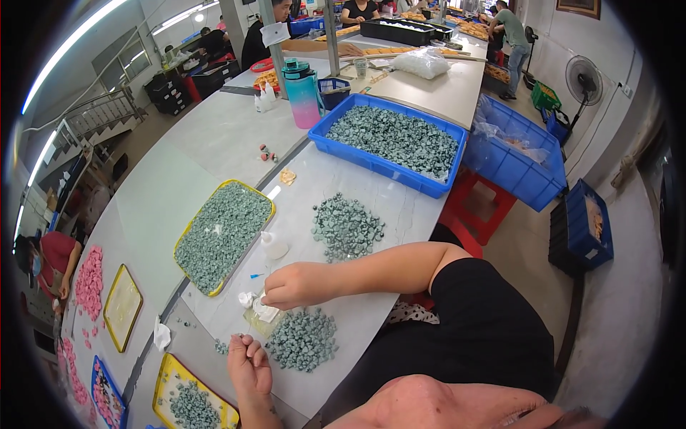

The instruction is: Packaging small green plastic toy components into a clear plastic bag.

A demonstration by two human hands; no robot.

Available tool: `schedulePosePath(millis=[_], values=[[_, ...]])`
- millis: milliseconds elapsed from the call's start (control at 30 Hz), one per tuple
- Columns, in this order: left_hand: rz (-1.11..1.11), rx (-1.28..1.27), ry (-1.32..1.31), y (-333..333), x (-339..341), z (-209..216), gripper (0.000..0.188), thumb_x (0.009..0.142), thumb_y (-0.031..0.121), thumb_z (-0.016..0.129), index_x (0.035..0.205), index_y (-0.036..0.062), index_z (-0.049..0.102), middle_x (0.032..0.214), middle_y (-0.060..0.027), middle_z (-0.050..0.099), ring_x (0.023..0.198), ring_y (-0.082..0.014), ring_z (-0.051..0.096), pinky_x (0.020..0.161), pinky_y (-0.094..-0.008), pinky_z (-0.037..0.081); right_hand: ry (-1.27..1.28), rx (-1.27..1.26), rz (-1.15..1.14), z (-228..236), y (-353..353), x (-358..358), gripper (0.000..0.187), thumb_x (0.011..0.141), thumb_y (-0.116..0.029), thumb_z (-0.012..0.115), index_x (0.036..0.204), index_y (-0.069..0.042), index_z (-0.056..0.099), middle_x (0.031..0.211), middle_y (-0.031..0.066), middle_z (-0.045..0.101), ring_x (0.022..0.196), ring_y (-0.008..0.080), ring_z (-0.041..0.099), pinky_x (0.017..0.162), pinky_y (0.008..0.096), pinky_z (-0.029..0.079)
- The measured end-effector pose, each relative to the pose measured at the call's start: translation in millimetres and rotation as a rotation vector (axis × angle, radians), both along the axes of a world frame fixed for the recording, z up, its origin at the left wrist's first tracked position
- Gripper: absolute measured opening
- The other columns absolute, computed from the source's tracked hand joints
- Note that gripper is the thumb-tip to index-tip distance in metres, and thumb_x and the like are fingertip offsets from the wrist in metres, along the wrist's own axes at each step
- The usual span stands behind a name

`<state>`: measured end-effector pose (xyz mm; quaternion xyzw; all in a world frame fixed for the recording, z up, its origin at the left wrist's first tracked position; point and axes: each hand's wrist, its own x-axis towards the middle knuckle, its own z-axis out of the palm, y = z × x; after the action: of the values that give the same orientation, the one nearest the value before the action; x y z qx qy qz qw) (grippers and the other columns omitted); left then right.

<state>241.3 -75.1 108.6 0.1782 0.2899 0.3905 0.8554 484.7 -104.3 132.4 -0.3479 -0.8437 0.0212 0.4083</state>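
Note:
My right hand (291, 286) is closed, its fingertips hidden from view, above a crumpled white tissue (266, 312) and a pale yellowish sheet (259, 325). Curled with thumb and fingertips together, my left hand (250, 363) is nearest a few small green pieces (221, 347); what it pinches is too small to make out. Between my arms lies a heap of small grey-green pieces (304, 339), and beyond my right forearm is a second heap (346, 227). A small white squeeze bottle (274, 246) stands past my right hand, near a blue dispensing tip (256, 276).
A yellow-rimmed tray (271, 207) of green pieces lies ahead; another yellow tray (230, 413) is beside my left forearm. A large blue bin (386, 166) of green pieces stands far right, near a teal-pink drinking bottle (303, 100). Across the table, a person (57, 261) sits by pink pieces (90, 282).

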Motion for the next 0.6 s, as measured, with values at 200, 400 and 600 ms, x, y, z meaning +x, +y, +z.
schedulePosePath(millis=[200, 400, 600], values=[[-0.003, -0.037, 0.082, -2.4, 3.6, 7.9, 0.022, 0.095, 0.03, 0.044, 0.085, 0.01, 0.044, 0.063, 0.0031, 0.037, 0.048, -0.0053, 0.029, 0.038, -0.0186, 0.022, 0.015, 0.02, -0.003, 0.0, 0.4, 0.6, 0.014, 0.075, -0.007, 0.064, 0.086, -0.001, 0.058, 0.076, 0.0077, 0.055, 0.066, 0.0246, 0.057, 0.058, 0.0328, 0.048], [-0.015, -0.06, 0.046, 0.3, 0.2, 4.1, 0.022, 0.095, 0.029, 0.044, 0.085, 0.009, 0.043, 0.062, 0.0033, 0.037, 0.048, -0.0057, 0.029, 0.038, -0.0192, 0.022, 0.019, 0.005, -0.002, 1.1, 0.7, 1.1, 0.012, 0.076, -0.006, 0.064, 0.085, 0.0, 0.058, 0.076, 0.0077, 0.055, 0.066, 0.0245, 0.057, 0.058, 0.0325, 0.048], [0.064, -0.133, 0.056, 2.5, 2.0, 6.5, 0.017, 0.095, 0.021, 0.043, 0.087, 0.0069, 0.044, 0.065, 0.0022, 0.04, 0.049, -0.0061, 0.031, 0.037, -0.0185, 0.023, 0.02, 0.016, -0.009, 1.7, 2.7, 1.0, 0.013, 0.075, -0.006, 0.064, 0.085, 0.0, 0.059, 0.077, 0.0079, 0.055, 0.066, 0.0244, 0.057, 0.058, 0.0322, 0.048]])
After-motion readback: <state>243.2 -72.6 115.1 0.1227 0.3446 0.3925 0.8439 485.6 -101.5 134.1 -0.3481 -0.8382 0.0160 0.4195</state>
